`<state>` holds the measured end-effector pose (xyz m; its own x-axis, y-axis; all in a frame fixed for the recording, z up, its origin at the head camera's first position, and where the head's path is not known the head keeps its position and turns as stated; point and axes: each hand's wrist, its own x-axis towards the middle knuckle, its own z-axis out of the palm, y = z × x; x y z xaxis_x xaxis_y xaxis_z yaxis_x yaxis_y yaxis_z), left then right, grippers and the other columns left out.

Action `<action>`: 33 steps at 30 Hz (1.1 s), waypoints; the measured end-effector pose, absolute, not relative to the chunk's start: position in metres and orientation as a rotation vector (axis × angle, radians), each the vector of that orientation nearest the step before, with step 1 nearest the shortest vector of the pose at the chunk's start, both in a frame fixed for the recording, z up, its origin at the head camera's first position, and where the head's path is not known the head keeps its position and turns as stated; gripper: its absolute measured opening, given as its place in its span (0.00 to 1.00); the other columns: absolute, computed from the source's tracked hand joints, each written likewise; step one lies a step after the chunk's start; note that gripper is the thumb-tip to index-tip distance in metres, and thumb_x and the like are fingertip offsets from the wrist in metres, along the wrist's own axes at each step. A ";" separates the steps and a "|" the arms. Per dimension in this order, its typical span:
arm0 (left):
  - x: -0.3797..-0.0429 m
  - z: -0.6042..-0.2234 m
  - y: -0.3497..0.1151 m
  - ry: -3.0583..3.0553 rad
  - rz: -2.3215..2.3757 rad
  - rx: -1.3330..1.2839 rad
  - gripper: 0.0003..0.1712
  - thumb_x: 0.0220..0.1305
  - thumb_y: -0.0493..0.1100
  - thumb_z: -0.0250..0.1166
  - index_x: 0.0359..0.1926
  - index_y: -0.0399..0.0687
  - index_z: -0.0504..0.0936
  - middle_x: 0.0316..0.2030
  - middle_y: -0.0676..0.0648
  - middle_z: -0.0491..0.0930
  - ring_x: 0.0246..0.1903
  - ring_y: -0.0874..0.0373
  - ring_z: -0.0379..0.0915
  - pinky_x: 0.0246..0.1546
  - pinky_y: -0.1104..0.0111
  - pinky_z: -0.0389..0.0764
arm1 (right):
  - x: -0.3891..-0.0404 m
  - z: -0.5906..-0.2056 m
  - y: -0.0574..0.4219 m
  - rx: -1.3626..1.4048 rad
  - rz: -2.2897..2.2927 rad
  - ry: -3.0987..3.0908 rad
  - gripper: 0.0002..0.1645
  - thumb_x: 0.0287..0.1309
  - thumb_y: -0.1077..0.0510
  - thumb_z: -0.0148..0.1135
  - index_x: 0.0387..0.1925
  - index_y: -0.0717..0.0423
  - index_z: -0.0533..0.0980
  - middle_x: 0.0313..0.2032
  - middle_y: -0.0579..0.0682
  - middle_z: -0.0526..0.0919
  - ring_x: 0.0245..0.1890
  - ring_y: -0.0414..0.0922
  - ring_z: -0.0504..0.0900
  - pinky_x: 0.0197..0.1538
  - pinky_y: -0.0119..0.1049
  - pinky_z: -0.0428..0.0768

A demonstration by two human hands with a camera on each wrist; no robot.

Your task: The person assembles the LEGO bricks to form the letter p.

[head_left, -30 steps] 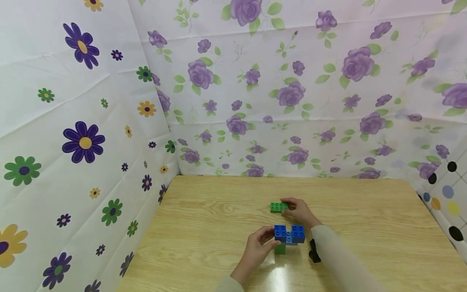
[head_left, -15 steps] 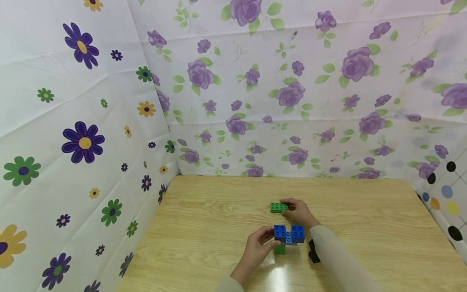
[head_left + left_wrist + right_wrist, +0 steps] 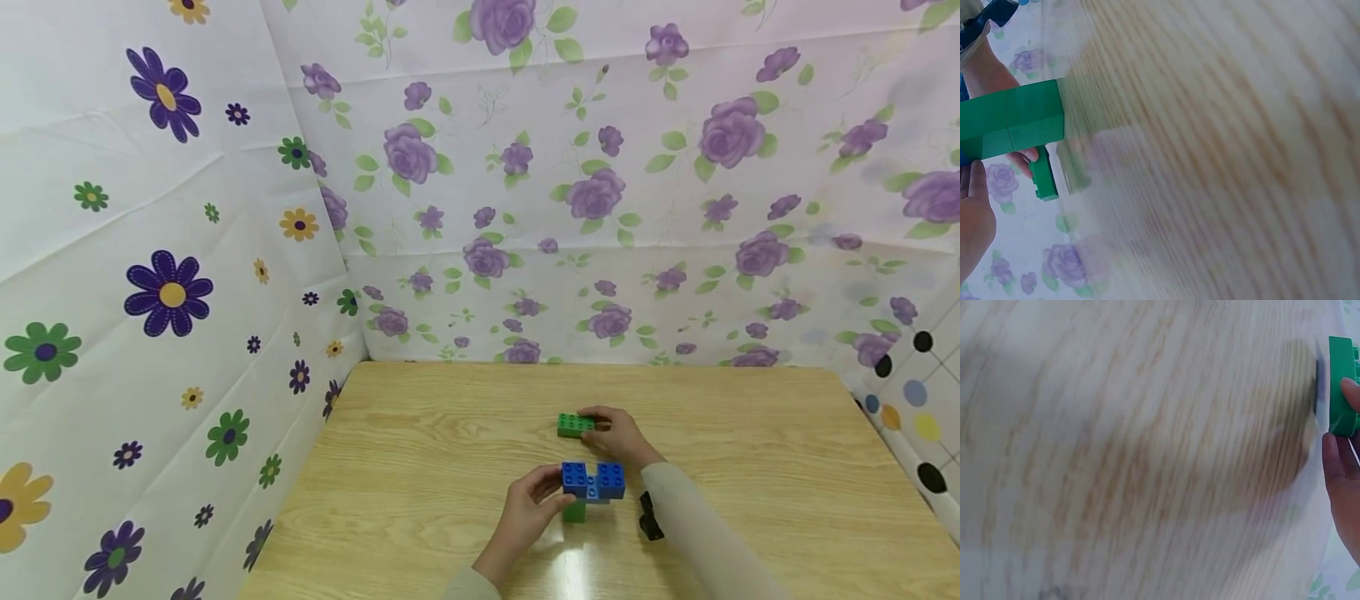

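Note:
My left hand grips the left side of a toy-brick build. Two dark blue bricks sit apart on top, joined by a lighter blue piece. Below them is a green support, which shows in the left wrist view as two stacked green blocks. Farther back, my right hand pinches the right end of a flat green studded brick. In the right wrist view, thumb and fingers hold that green brick by its near end, close to the tabletop.
The wooden table spreads around both hands. A black wrist device is at my right sleeve. Flowered cloth hangs behind the table and along its left side; a dotted cloth lies at the right.
My right hand and the flat green brick have shifted very slightly to the right. The left hand stays at the build, with its grip unchanged.

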<state>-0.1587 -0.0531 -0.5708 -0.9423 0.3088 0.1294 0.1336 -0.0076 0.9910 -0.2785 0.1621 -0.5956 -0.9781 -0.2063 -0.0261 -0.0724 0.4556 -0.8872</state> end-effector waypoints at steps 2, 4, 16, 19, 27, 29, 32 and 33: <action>-0.159 -0.571 -0.053 2.120 2.092 0.472 0.22 0.58 0.37 0.69 0.54 0.41 0.78 0.52 0.45 0.79 0.54 0.56 0.76 0.57 0.69 0.76 | -0.279 -0.596 0.164 -0.269 -1.551 2.575 0.22 0.58 0.65 0.65 0.56 0.58 0.77 0.57 0.60 0.76 0.55 0.58 0.76 0.56 0.51 0.79; -0.158 -0.571 -0.053 2.120 2.094 0.469 0.22 0.58 0.37 0.69 0.54 0.41 0.78 0.52 0.45 0.79 0.54 0.56 0.76 0.57 0.70 0.76 | -0.280 -0.595 0.166 -0.292 -1.560 2.574 0.22 0.59 0.65 0.65 0.56 0.58 0.77 0.57 0.60 0.76 0.55 0.58 0.76 0.56 0.51 0.79; -0.158 -0.571 -0.054 2.127 2.096 0.483 0.22 0.58 0.36 0.69 0.54 0.41 0.78 0.52 0.44 0.80 0.54 0.55 0.76 0.57 0.69 0.76 | -0.277 -0.583 0.178 -0.397 -1.546 2.611 0.18 0.61 0.63 0.63 0.54 0.56 0.78 0.55 0.60 0.78 0.51 0.56 0.77 0.53 0.51 0.81; -0.158 -0.572 -0.053 2.122 2.101 0.487 0.21 0.58 0.36 0.68 0.54 0.41 0.78 0.52 0.44 0.80 0.54 0.55 0.76 0.57 0.70 0.76 | -0.276 -0.579 0.181 -0.402 -1.522 2.630 0.19 0.62 0.61 0.63 0.55 0.57 0.78 0.54 0.60 0.78 0.51 0.55 0.77 0.53 0.50 0.81; -0.158 -0.573 -0.054 2.129 2.115 0.527 0.21 0.57 0.34 0.69 0.53 0.38 0.78 0.51 0.42 0.80 0.54 0.53 0.76 0.57 0.68 0.77 | -0.273 -0.569 0.188 -0.454 -1.492 2.669 0.19 0.63 0.59 0.63 0.55 0.57 0.77 0.53 0.59 0.79 0.48 0.53 0.79 0.49 0.46 0.83; -0.158 -0.572 -0.054 2.123 2.110 0.505 0.22 0.57 0.34 0.69 0.53 0.40 0.78 0.51 0.44 0.80 0.54 0.55 0.76 0.57 0.69 0.76 | -0.272 -0.567 0.190 -0.472 -1.490 2.671 0.19 0.63 0.58 0.63 0.55 0.57 0.77 0.52 0.58 0.79 0.47 0.52 0.79 0.48 0.45 0.84; -0.158 -0.573 -0.053 2.126 2.104 0.496 0.21 0.57 0.35 0.69 0.53 0.41 0.78 0.51 0.44 0.80 0.53 0.57 0.76 0.56 0.70 0.76 | -0.271 -0.564 0.193 -0.503 -1.490 2.667 0.19 0.63 0.57 0.63 0.55 0.55 0.77 0.52 0.57 0.79 0.47 0.51 0.79 0.48 0.45 0.84; -0.158 -0.573 -0.053 2.128 2.102 0.496 0.21 0.57 0.35 0.69 0.53 0.41 0.78 0.51 0.45 0.80 0.53 0.57 0.76 0.56 0.70 0.76 | -0.270 -0.564 0.194 -0.506 -1.493 2.667 0.19 0.63 0.56 0.63 0.55 0.54 0.77 0.52 0.56 0.80 0.47 0.51 0.79 0.48 0.44 0.84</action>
